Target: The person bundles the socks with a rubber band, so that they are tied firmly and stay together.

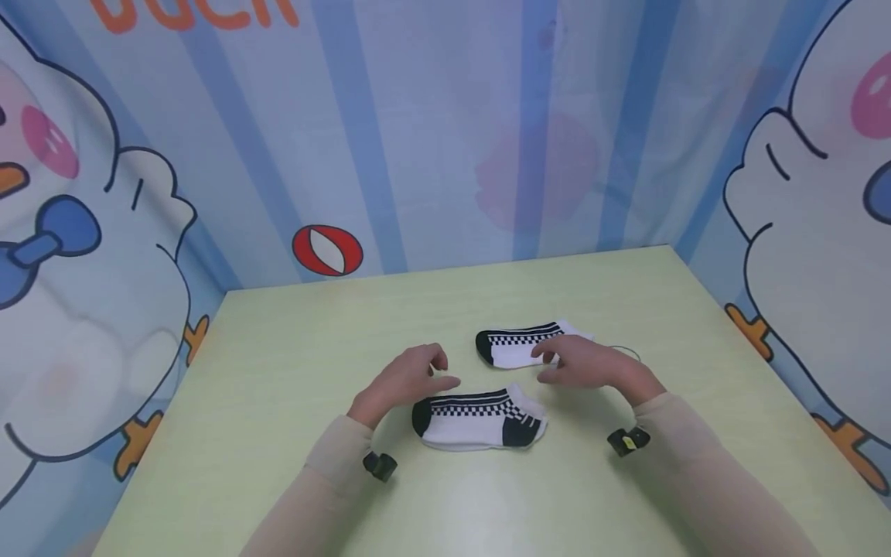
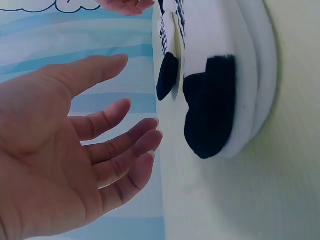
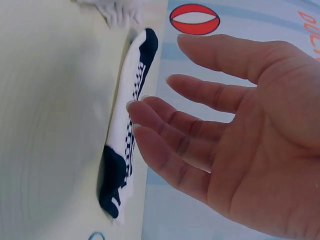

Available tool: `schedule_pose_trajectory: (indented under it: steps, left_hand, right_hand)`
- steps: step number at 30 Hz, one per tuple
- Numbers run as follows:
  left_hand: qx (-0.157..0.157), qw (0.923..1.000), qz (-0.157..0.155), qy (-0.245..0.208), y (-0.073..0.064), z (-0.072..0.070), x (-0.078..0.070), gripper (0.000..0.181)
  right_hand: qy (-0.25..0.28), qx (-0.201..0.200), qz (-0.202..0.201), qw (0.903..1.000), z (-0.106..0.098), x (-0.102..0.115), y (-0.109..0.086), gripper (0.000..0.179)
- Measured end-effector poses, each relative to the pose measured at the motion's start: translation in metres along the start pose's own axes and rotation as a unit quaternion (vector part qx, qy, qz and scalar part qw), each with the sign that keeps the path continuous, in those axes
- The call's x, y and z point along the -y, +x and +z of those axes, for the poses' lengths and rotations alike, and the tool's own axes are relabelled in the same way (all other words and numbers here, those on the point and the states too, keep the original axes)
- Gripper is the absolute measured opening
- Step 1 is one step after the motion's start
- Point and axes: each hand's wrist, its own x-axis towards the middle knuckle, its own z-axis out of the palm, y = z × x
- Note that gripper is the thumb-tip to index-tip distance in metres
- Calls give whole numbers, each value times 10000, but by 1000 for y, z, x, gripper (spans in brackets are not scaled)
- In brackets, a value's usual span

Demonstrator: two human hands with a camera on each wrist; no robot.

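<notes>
Two white ankle socks with black toes, black heels and a checkered band lie flat on the table. The nearer sock (image 1: 462,425) is at the front middle, its toe pointing left; it looks like more than one layer in the left wrist view. Behind it and to the right lies the farther sock (image 1: 511,354), its cuff end partly hidden by my right hand (image 1: 581,362). My left hand (image 1: 407,377) hovers above the nearer sock's toe, fingers loosely bent and holding nothing. Relaxed and holding nothing, the right hand's fingers (image 3: 172,155) hang over the farther sock.
The pale green table (image 1: 278,371) ends at a blue striped curtain (image 1: 445,139) printed with cartoon ducks at both sides. A thin loop (image 1: 626,352) lies just beyond my right wrist. Small black devices (image 1: 380,466) are worn under both wrists.
</notes>
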Motion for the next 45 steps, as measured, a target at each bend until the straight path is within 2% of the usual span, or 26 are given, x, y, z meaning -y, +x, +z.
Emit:
schedule_pose_trajectory:
  steps: [6,10,15,21,27,30,35,45]
  left_hand:
    - [-122,9999,52,-33,14,3,0,30]
    - [-102,9999,66,-104,23,7,1,34]
    - [9,9994,189,-282,35,5,-3,40]
    - [157,9983,367,-429,49,4,-11,46]
    - [235,9988,210,-387,60,1,-18,52]
    - [229,9990,81,-382,66,4,-19,55]
    - [263,9986,1,-450,72,10,-23,55]
    - [284,9991,-5,-307,79,14,-34,50]
  right_hand:
    - [-43,-525,-40,9986,-2,-13,3,38]
    - [86,-849,261,9960,-5,-24,6,41]
    - [238,-1078,691,9915,-9,-32,8,46]
    - [236,-1292,807,9880,-11,-44,10,43]
    - [63,-1524,926,9839,-18,-53,9,41]
    - [-7,-1542,972,9832,-19,-57,9,38]
    - [-18,-1348,1150,9842,-19,-63,12,31]
    - [-172,-1142,1293,9849,-21,-71,23,26]
